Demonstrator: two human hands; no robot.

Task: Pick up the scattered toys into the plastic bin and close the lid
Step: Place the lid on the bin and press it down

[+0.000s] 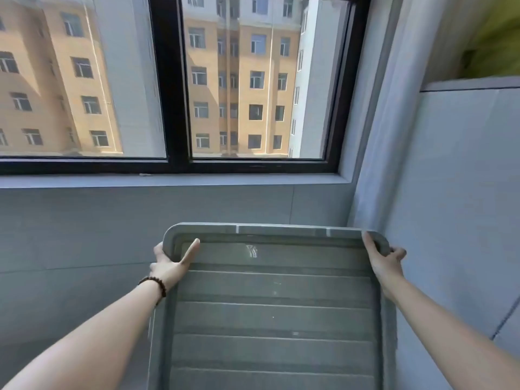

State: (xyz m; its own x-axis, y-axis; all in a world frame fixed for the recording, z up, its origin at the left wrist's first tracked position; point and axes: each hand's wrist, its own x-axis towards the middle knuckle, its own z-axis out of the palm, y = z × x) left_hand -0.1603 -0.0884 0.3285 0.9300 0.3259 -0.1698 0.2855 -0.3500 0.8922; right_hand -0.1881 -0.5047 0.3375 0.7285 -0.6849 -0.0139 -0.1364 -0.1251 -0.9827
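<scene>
Below the window (174, 80), close to the gray wall (84, 235), two hands hold a big gray ribbed lid (273, 305). It is tipped up, with its far edge highest. At the far left corner, the left hand (168, 263) has its thumb flat on top and its fingers curled around the rim. At the far right corner, the right hand (384, 257) grips the same way, fingers wrapped over the edge. A bead bracelet (154, 284) sits on the left wrist. No toys or bin show, so I cannot tell if the toys are packed. I think closing the lid is the step now. No words or labels can be read.
</scene>
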